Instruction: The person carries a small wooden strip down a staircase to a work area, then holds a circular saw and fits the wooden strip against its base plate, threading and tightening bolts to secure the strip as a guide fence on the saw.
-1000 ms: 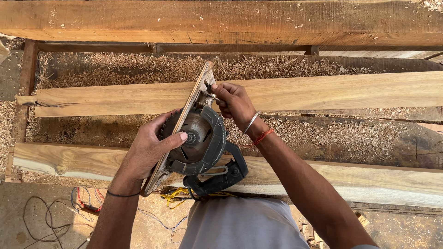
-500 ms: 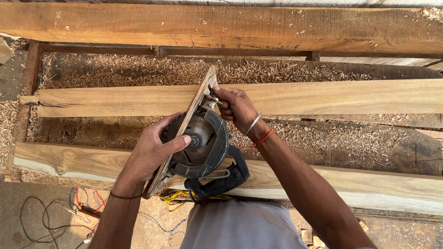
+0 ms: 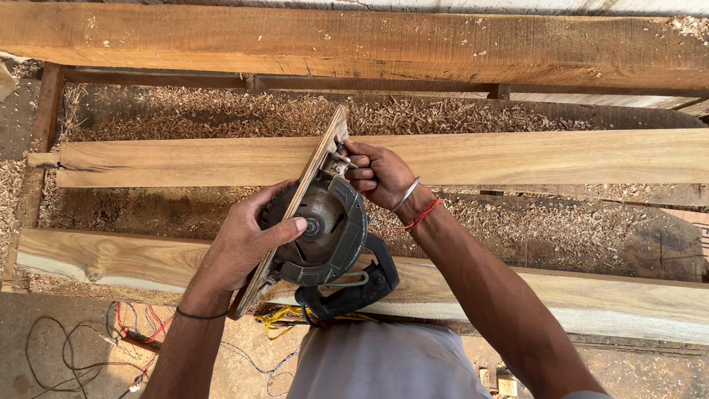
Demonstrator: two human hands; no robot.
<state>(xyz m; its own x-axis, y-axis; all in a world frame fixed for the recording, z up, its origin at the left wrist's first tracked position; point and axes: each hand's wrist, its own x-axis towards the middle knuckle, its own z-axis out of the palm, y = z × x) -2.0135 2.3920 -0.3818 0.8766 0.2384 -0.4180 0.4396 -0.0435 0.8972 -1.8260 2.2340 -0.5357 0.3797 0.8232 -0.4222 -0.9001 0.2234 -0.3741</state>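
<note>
nearest the body, tangled wires [image 3: 88, 347] lie on the floor below the left wrist. the left hand [image 3: 240, 247] is wrapped round the tilted circular saw [image 3: 317, 229], thumb on the blade hub, fingers behind the base plate [image 3: 295, 203]. the saw sits between both hands, over the near plank [image 3: 111, 258]. it looks heavy and rigid; best held by the black handle [image 3: 354, 292] and plate edge. its long axis runs from near-left up to far-right. the right hand [image 3: 380, 176] pinches a small metal lever at the plate's far end, before the middle plank [image 3: 554, 157].
</note>
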